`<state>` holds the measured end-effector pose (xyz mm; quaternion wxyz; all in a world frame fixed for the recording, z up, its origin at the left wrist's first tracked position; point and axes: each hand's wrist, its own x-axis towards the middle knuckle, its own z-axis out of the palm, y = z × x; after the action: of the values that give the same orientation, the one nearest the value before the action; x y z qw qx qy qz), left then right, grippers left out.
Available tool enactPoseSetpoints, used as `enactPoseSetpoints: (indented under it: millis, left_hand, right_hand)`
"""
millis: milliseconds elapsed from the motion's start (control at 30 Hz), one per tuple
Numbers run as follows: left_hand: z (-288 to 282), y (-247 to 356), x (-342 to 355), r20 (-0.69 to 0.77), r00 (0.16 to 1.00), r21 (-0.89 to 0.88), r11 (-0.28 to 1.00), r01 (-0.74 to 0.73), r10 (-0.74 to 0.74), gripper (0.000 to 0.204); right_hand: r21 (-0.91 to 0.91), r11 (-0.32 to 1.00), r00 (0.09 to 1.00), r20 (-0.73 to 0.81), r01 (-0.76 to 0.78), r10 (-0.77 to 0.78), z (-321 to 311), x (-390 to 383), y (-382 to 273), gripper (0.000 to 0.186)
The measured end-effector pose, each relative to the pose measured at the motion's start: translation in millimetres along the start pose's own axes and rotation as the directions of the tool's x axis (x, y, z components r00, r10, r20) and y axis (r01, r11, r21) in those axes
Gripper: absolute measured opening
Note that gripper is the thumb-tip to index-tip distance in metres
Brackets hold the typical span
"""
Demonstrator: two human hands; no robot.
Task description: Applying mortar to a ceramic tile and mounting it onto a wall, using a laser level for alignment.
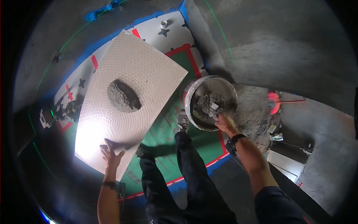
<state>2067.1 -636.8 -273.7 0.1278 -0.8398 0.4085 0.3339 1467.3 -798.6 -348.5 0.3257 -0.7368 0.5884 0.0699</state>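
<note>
My left hand (110, 155) lies with spread fingers on the near part of a large pale tile (149, 67), whose upward face has a raised grid pattern. A mound of grey mortar (123, 96) sits near the middle of that face. To the right stands a round bucket (233, 93) with a mortar-smeared rim and more lumpy grey mortar (206, 100) inside. Over the bucket's near right rim reaches my right hand (225, 124), its fingers closed round what looks like a trowel (213, 106). Mortar and my fingers hide most of that tool.
Green sheeting (167, 149) edged with red tape covers the floor under my feet. White panels (149, 35) with dark cross-shaped marks and a small white cup (163, 24) lie beyond the tile. Concrete walls rise behind. A laser device (46, 118) stands left; a red round object (274, 102) lies right.
</note>
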Motion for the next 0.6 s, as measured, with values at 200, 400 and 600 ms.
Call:
enactPoseSetpoints:
  millis: [200,400,600]
  left_hand:
    - [-15.6,19.4,5.6,0.090,0.996,0.093,0.996,-0.015,0.006,0.122]
    - [-13.6,19.9,4.6,0.111,0.994,0.134,0.991,-0.013,-0.001,0.119]
    - [15.0,27.6,-4.2,0.085,0.995,0.124,0.991,0.042,-0.053,0.116]
  right_hand:
    - [0.694,0.209,0.723,0.641,-0.689,0.257,-8.7,11.8,-7.9,0.019]
    - [0.898,0.128,0.807,0.307,-0.422,0.504,-17.4,-47.4,-86.9,0.013]
    - [0.944,0.134,0.841,0.196,-0.300,0.504,-11.4,-78.6,-76.7,0.011]
